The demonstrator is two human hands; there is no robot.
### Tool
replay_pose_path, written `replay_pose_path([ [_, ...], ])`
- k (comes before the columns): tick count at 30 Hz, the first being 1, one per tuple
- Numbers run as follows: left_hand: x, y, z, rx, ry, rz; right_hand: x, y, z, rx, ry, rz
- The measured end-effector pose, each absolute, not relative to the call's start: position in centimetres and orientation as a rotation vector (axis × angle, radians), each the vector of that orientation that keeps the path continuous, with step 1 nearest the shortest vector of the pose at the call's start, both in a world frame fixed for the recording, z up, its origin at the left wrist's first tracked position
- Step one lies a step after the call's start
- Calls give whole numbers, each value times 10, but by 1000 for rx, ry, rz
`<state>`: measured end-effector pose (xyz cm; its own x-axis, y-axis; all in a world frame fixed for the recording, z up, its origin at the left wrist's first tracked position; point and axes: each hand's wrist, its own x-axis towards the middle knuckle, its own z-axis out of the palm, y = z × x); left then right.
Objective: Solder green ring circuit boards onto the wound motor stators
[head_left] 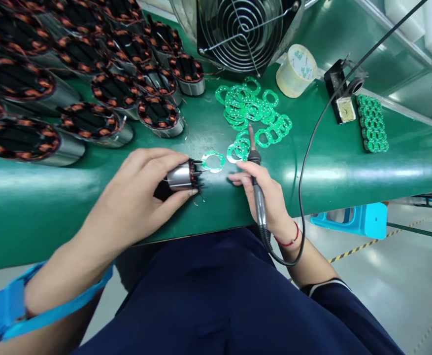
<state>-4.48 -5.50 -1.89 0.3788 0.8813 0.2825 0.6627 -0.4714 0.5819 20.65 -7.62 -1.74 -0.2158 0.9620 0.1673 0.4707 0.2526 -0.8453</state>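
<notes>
My left hand is wrapped round a motor stator lying on its side, its pins and thin wires facing right. Just beyond those pins lies a green ring-shaped circuit board on the table. A soldering iron rests in my right hand, its tip pointing away from me and its cable looping below the wrist. The right fingers reach left, near a few overlapping ring boards. A larger heap of the same boards spreads behind the iron's tip.
Many stators stand upright at the left on the green table. A fan is at the back, beside a roll of tape. Farther right are a soldering iron stand and a stacked board panel. The iron's black cable crosses the right side.
</notes>
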Motion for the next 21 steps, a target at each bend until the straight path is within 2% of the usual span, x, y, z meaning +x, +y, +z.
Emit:
replay_pose_path([
  [5, -37, -65, -13, 1826, 1595, 832, 196, -71, -16, -1406, -1876, 807],
  [9, -34, -72, -18, 1519, 1423, 852, 179, -70, -17, -1360, -1640, 949],
  [13, -35, -68, -24, 1789, 1323, 804, 167, -64, -22, -1197, -1484, 1021],
  [17, -33, -63, -24, 2165, 1377, 691, 167, -54, -20, -1036, -1612, 1135],
  [21, -34, -62, -24, 2243, 1368, 639, 168, -59, -5, -1150, -1898, 933],
])
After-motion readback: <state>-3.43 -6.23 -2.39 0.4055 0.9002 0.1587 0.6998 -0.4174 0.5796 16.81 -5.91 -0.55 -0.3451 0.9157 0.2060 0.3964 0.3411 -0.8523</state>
